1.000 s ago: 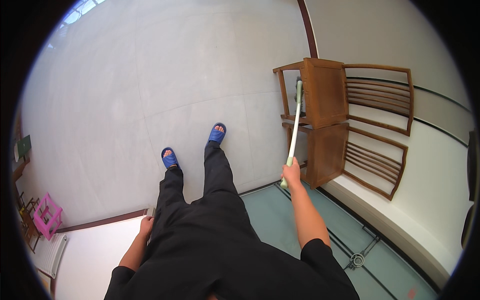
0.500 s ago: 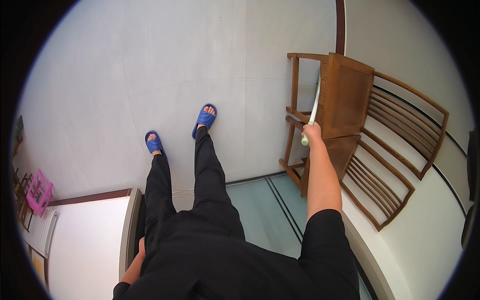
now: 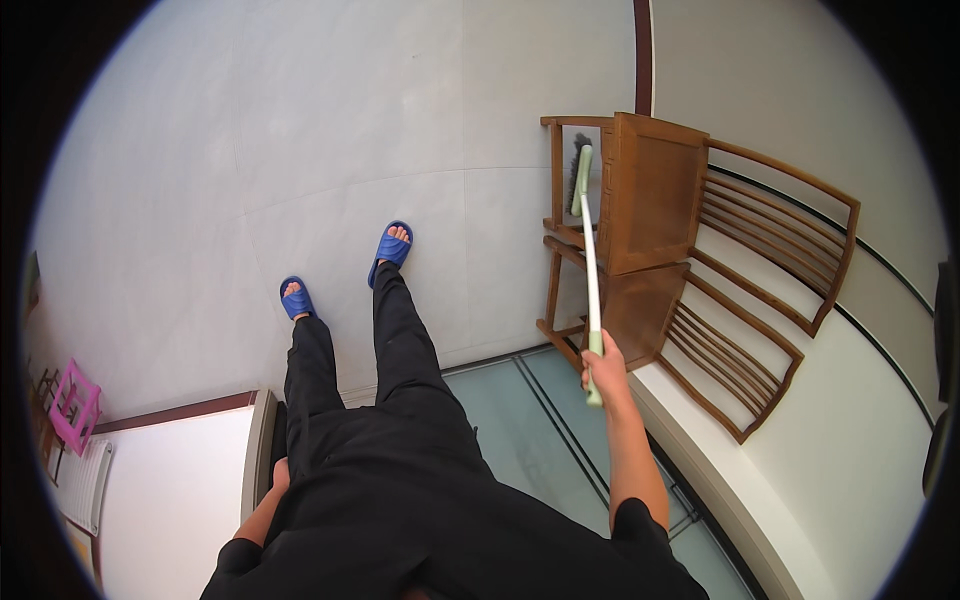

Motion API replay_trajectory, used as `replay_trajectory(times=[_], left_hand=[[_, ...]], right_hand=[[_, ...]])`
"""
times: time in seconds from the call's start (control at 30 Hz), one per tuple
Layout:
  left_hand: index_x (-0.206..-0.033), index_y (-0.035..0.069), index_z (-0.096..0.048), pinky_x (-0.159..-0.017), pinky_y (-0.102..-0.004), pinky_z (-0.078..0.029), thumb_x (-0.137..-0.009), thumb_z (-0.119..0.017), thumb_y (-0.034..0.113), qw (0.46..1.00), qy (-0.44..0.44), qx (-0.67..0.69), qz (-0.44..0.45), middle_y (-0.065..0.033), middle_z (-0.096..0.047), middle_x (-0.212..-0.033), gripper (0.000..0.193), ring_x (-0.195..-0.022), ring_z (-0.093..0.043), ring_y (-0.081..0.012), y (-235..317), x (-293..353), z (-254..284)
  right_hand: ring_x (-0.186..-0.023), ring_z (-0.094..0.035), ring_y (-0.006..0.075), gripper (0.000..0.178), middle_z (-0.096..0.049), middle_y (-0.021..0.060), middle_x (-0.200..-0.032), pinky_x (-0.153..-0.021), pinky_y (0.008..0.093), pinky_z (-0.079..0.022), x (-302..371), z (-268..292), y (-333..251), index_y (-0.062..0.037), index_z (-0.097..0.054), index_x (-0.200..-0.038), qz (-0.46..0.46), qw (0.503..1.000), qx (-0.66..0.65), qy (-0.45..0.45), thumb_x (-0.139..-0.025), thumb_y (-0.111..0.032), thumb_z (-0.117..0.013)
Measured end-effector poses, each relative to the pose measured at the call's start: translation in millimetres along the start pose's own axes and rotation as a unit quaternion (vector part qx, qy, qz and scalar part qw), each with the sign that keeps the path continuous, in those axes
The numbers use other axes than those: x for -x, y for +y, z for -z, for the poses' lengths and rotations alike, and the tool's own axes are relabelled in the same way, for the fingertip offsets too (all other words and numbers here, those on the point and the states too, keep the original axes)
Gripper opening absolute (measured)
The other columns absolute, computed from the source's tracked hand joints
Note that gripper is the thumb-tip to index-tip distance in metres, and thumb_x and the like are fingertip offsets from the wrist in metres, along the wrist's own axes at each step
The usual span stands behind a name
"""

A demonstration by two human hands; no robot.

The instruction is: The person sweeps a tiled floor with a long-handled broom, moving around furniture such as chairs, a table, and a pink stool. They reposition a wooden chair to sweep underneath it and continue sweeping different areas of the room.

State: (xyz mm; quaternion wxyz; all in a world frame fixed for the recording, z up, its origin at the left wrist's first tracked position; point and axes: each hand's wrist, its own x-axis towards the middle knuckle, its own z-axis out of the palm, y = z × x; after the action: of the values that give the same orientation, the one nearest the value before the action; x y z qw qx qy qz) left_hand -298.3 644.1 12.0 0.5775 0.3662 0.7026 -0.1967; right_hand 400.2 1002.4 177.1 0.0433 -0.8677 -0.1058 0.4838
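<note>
My right hand (image 3: 606,370) is closed round the pale green grip of a long-handled brush (image 3: 592,255). Its white shaft stretches away from me to a green head with dark bristles, which sits between the legs of the farther wooden chair (image 3: 657,195), beside the seat edge. I cannot tell whether the bristles touch anything. The nearer wooden chair (image 3: 645,310) lies just beyond my right hand, with part of its seat behind the hand. At my left hip hangs my left hand (image 3: 281,474), its fingers hidden by my black clothes.
My feet in blue slippers (image 3: 391,243) stand on a pale grey floor (image 3: 300,120). A blue-green sill with dark tracks (image 3: 510,420) runs behind my legs at the right. At far left are a pink stool (image 3: 75,405) and a white slatted panel (image 3: 85,483).
My right hand has drawn back toward my body with the brush. Its bristled head, formerly hidden by the chair, now shows between the chair legs. My left hand stays at my hip.
</note>
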Motion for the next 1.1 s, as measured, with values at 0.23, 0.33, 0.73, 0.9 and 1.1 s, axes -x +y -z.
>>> replay_trajectory(times=[0.23,0.33,0.73,0.9,1.1], left_hand=[[-0.087,-0.003,-0.064,-0.071,-0.0408,-0.047,-0.082,-0.056,0.023,0.997,0.015,0.048,0.053,-0.0237,-0.065,-0.086,0.029,-0.086,-0.065,-0.0361,-53,8,-17],[-0.086,-0.003,-0.064,-0.070,-0.0405,-0.047,-0.082,-0.056,0.024,0.998,0.013,0.047,0.045,-0.0229,-0.066,-0.085,0.029,-0.084,-0.065,-0.0353,-79,9,-34],[-0.087,-0.003,-0.064,-0.070,-0.0419,-0.046,-0.084,-0.054,0.026,0.994,0.024,0.081,0.070,-0.0224,-0.065,-0.082,0.032,-0.084,-0.065,-0.0362,-13,42,-26],[-0.087,-0.003,-0.064,-0.070,-0.0423,-0.046,-0.084,-0.054,0.027,0.995,0.012,0.078,0.053,-0.0228,-0.065,-0.083,0.033,-0.085,-0.065,-0.0369,-24,37,-50],[-0.088,-0.003,-0.065,-0.071,-0.0428,-0.047,-0.084,-0.055,0.028,0.998,0.005,0.052,0.022,-0.0232,-0.065,-0.084,0.034,-0.086,-0.064,-0.0377,5,9,-28]], right_hand=[[-0.049,-0.056,0.0181,0.064,-0.061,0.0144,-0.088,-0.048,0.0326,-0.048,-107,-59,-11,-0.0033,-0.033,-0.142,0.014,0.980,0.176,0.087,-0.081,-0.002,-0.052],[-0.051,-0.057,0.0181,0.067,-0.061,0.0143,-0.091,-0.048,0.0325,-0.048,-111,-52,-10,-0.0040,-0.030,-0.144,0.031,0.980,0.168,0.103,-0.081,-0.002,-0.053],[-0.049,-0.052,0.0187,0.014,-0.052,0.0089,-0.070,-0.045,0.0355,-0.045,-215,-68,-5,-0.0021,-0.048,-0.097,0.012,0.996,0.018,0.085,-0.083,-0.002,-0.050],[-0.048,-0.047,0.0112,0.020,-0.048,0.0031,-0.066,-0.040,0.0267,-0.039,-125,-13,-53,-0.0061,-0.046,-0.108,-0.056,0.980,-0.166,-0.094,-0.089,-0.002,-0.048],[-0.043,-0.044,0.0109,0.060,-0.047,0.0034,-0.066,-0.036,0.0269,-0.037,63,19,-31,-0.0140,-0.031,-0.142,-0.022,0.991,-0.117,-0.055,-0.086,0.001,-0.048]])
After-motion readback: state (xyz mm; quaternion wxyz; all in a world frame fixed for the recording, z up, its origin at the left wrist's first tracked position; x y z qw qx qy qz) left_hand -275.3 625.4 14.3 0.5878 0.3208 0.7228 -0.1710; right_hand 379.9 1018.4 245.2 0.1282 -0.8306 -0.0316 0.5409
